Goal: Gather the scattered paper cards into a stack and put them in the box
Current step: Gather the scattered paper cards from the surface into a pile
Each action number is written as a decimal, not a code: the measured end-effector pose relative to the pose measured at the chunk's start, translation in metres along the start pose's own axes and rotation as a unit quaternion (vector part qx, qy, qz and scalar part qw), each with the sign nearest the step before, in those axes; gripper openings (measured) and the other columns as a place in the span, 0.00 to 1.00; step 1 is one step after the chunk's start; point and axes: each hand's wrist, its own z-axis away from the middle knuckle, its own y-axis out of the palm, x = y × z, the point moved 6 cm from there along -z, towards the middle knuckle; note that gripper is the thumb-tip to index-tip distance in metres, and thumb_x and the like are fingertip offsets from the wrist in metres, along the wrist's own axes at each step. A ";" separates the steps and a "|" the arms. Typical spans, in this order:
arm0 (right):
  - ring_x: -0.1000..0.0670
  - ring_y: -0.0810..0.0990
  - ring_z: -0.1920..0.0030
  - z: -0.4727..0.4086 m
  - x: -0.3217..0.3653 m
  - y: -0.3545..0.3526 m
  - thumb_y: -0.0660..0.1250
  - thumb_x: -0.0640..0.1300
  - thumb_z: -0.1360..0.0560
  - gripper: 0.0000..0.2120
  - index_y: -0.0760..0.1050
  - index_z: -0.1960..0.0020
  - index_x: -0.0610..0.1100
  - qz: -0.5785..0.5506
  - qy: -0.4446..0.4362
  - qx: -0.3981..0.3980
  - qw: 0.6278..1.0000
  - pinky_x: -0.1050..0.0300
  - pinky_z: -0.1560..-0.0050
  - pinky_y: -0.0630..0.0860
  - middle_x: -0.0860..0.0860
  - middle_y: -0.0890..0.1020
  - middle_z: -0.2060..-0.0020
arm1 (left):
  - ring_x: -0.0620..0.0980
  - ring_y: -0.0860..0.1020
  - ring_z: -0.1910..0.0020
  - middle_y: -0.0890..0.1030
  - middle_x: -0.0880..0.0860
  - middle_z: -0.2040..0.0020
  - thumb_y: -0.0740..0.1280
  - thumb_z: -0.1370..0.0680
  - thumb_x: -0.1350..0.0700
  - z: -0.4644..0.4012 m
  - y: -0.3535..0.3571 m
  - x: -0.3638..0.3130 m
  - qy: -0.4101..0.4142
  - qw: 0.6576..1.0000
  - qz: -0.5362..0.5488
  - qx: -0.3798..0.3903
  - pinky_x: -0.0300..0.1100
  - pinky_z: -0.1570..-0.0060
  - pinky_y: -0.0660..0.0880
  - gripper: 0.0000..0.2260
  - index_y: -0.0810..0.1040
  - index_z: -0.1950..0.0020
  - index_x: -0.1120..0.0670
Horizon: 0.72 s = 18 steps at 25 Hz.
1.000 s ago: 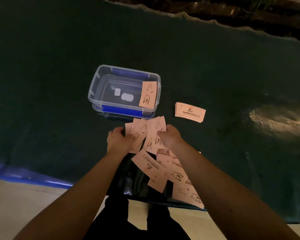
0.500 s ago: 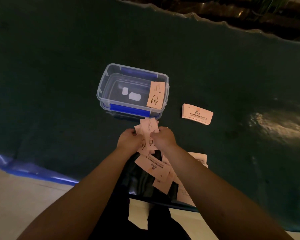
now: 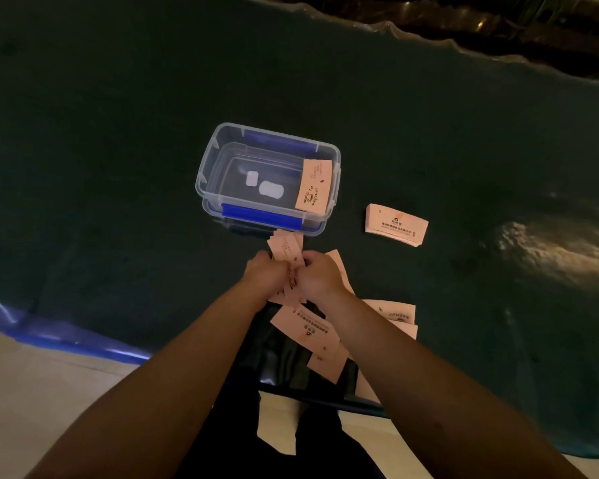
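Note:
My left hand (image 3: pixel 264 275) and my right hand (image 3: pixel 320 276) are pressed together, both gripping a bunch of pale pink paper cards (image 3: pixel 286 250) that sticks up between them. Just beyond them stands a clear plastic box (image 3: pixel 218 157) with blue clips. One card (image 3: pixel 313 186) leans against the box's right inner wall. More loose cards (image 3: pixel 306 328) lie scattered below my hands and under my right forearm. A neat stack of cards (image 3: pixel 395 224) rests on the dark cloth to the right of the box.
A dark green cloth (image 3: pixel 118 167) covers the table, its blue front edge (image 3: pixel 66 340) running at lower left. Pale floor (image 3: pixel 21 402) shows beneath. A bright glare patch (image 3: pixel 550 247) lies on the cloth at right. The box sits on its lid.
My hands have closed together, squeezing the fanned-out cards into a tighter bunch. The view has shifted, so the box and the side stack sit further right in frame.

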 end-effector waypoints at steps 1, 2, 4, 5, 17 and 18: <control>0.47 0.83 0.46 0.000 0.000 0.000 0.63 0.42 0.15 0.17 0.77 0.28 0.49 0.000 -0.006 0.006 1.000 0.55 0.52 0.80 0.46 0.83 0.34 | 0.52 0.82 0.54 0.80 0.57 0.42 0.69 0.20 0.52 0.000 0.000 0.000 0.001 1.000 0.000 0.001 0.46 0.63 0.79 0.19 0.72 0.31 0.55; 0.46 0.84 0.44 0.001 -0.001 0.000 0.63 0.42 0.15 0.17 0.77 0.27 0.49 -0.002 -0.011 0.015 1.000 0.53 0.50 0.81 0.46 0.83 0.34 | 0.52 0.82 0.53 0.80 0.57 0.41 0.69 0.20 0.53 0.000 0.000 0.000 0.002 1.000 0.003 0.003 0.46 0.63 0.79 0.20 0.71 0.29 0.55; 0.47 0.84 0.42 0.003 -0.002 0.001 0.63 0.41 0.15 0.18 0.77 0.27 0.50 -0.011 -0.019 0.041 0.999 0.52 0.45 0.82 0.47 0.83 0.34 | 0.51 0.81 0.54 0.80 0.55 0.43 0.70 0.20 0.53 0.003 0.001 -0.001 0.006 1.000 0.020 0.019 0.45 0.64 0.77 0.22 0.70 0.28 0.55; 0.47 0.84 0.42 0.003 -0.002 0.001 0.64 0.40 0.16 0.18 0.77 0.28 0.50 -0.012 -0.027 0.055 0.998 0.51 0.43 0.82 0.47 0.84 0.34 | 0.51 0.81 0.54 0.81 0.55 0.45 0.71 0.21 0.53 0.005 0.000 -0.001 0.007 0.999 0.028 0.026 0.45 0.63 0.77 0.22 0.70 0.29 0.54; 0.45 0.74 0.34 0.060 -0.035 0.000 0.71 0.66 0.26 0.33 0.71 0.28 0.50 0.441 -0.184 0.100 0.873 0.42 0.35 0.75 0.48 0.77 0.34 | 0.55 0.83 0.44 0.83 0.57 0.38 0.65 0.16 0.55 0.006 -0.034 0.012 0.027 1.000 0.004 0.003 0.50 0.51 0.79 0.17 0.75 0.28 0.54; 0.43 0.73 0.33 0.065 -0.041 0.006 0.70 0.68 0.28 0.36 0.69 0.27 0.49 0.499 -0.200 0.107 0.836 0.39 0.35 0.74 0.47 0.75 0.34 | 0.55 0.83 0.43 0.84 0.58 0.38 0.65 0.16 0.55 0.007 -0.035 0.012 0.028 1.000 0.000 0.004 0.51 0.48 0.80 0.17 0.75 0.28 0.54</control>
